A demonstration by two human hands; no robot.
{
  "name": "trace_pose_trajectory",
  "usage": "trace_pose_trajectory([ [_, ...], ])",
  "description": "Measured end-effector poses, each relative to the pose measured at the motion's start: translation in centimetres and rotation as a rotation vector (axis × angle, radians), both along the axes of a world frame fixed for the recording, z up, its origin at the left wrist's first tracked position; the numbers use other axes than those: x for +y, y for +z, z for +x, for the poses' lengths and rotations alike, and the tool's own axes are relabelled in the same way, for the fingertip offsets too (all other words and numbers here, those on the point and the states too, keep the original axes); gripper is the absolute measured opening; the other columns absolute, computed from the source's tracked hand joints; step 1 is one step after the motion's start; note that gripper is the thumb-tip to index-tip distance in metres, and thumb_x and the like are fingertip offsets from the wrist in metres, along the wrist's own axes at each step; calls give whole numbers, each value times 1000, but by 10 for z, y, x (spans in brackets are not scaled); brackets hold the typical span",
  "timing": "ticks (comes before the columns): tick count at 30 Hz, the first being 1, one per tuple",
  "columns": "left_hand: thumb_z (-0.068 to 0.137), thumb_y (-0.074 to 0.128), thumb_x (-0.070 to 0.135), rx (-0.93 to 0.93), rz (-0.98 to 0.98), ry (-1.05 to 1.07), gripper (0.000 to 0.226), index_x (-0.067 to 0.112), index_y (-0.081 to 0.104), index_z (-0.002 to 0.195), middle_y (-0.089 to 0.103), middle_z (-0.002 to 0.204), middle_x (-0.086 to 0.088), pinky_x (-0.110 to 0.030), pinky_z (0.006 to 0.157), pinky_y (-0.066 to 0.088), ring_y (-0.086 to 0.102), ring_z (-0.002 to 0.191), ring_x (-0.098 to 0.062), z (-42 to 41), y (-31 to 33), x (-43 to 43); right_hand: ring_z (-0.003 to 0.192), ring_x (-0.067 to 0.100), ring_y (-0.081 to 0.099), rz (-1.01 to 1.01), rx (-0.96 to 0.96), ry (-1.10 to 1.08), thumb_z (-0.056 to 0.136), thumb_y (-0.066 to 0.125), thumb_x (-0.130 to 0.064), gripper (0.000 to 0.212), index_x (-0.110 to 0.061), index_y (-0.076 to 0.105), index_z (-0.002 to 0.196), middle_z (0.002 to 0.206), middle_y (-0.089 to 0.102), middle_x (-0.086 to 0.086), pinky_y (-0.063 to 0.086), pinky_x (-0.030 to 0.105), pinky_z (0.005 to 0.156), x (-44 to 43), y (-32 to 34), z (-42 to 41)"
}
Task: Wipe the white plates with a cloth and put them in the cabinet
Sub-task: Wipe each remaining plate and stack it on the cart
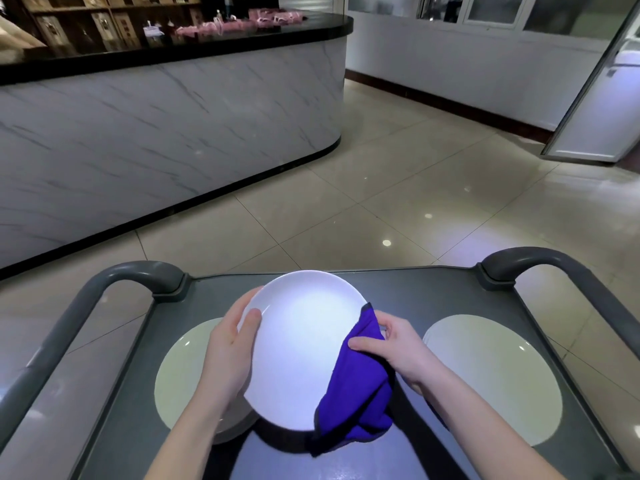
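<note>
Standing at a grey cart (145, 393), the person worked over its dark tabletop (408, 299), which was bounded left and right by two raised loop handles, the left handle (104, 289) and the right handle (540, 261). Beyond the far edge lay a glossy tiled floor (381, 174), open between a curved marble-faced counter (156, 133) on the left and a white wall (450, 64) with an open door (595, 109) on the right. Three plates were counted. One white plate (304, 351) was held tilted above the middle of the tabletop; the left hand (232, 351) gripped its left rim, fingers curled behind and thumb on the face. The right hand (398, 351) had its fingers clamped on one purple cloth (360, 386), pressed over the plate's right rim. A second plate (183, 372) lay on the left of the tabletop, with further rims showing beneath it, number not determinable. A third plate (491, 379) lay on the right, clear of the hands.
</note>
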State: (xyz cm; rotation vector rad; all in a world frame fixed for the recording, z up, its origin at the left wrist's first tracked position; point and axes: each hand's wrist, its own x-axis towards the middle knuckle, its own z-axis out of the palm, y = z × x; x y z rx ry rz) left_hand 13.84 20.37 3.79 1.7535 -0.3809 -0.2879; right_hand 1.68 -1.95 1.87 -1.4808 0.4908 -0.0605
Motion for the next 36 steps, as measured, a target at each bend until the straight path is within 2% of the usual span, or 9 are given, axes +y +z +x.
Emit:
trace_pose_trajectory([
  [5, 105, 50, 20, -179, 65, -264, 34, 46, 68, 118, 67, 119, 31, -3, 82, 43, 60, 110, 12, 13, 18, -7, 68, 13, 59, -98, -55, 77, 81, 77, -9, 14, -12, 64, 76, 71, 64, 1, 48, 22, 65, -9, 16, 10],
  [9, 103, 57, 19, -188, 258, -464, 31, 42, 68, 119, 67, 117, 34, -10, 95, 43, 59, 113, 11, 13, 17, -16, 62, 9, 53, -186, -10, 215, 81, 76, -15, 19, -24, 65, 68, 65, 59, -7, 42, 18, 58, 1, 22, 17],
  [14, 94, 69, 19, -101, 92, 23, 25, 40, 71, 106, 72, 74, 17, -5, 66, 43, 60, 68, 6, 8, 5, -7, 69, 18, 52, -92, -40, 14, 85, 73, -14, 17, -4, 62, 77, 71, 55, 8, 40, 30, 65, 5, 16, 14],
  [17, 98, 61, 21, 67, 0, 296, 15, 33, 69, 97, 74, 79, 12, -4, 58, 44, 64, 68, 8, -13, -15, -5, 78, 24, 58, 207, -83, -279, 86, 72, -9, 15, 4, 64, 87, 80, 64, 15, 46, 34, 70, 10, 7, 10],
  [22, 103, 50, 38, 311, -164, 411, 38, 22, 56, 137, 64, 133, 5, -43, 109, 45, 60, 123, -18, -34, -30, -19, 74, 19, 68, 506, -87, -408, 90, 67, -10, 8, -3, 69, 93, 86, 72, 15, 56, 27, 62, 38, -3, 5],
  [24, 104, 48, 36, 288, -193, 375, 29, 34, 60, 131, 67, 129, 14, -42, 107, 47, 61, 121, -13, -27, -26, -20, 75, 19, 70, 524, -87, -411, 89, 67, -9, 10, -2, 68, 96, 89, 73, 16, 57, 27, 63, 39, -5, 4],
  [27, 106, 46, 31, 183, -137, 278, 24, 48, 62, 105, 71, 106, 28, -24, 84, 51, 66, 97, 6, -20, -12, -13, 76, 18, 70, 398, -62, -321, 87, 70, -8, 9, -4, 70, 94, 89, 74, 13, 56, 25, 62, 24, 4, 6],
  [31, 106, 46, 27, 9, 19, 128, 22, 44, 61, 105, 68, 98, 31, -14, 68, 47, 63, 90, 9, -9, 4, -1, 73, 14, 65, 24, -26, -82, 84, 75, -10, 5, -9, 71, 81, 79, 72, 4, 50, 22, 64, -3, 26, 15],
  [36, 103, 52, 26, -129, 147, -123, 26, 47, 66, 104, 71, 100, 26, -5, 66, 45, 65, 91, 6, 2, 21, 6, 62, 10, 51, -355, 15, 219, 80, 78, -18, 24, -17, 61, 63, 63, 57, -4, 39, 24, 58, -10, 55, 30],
])
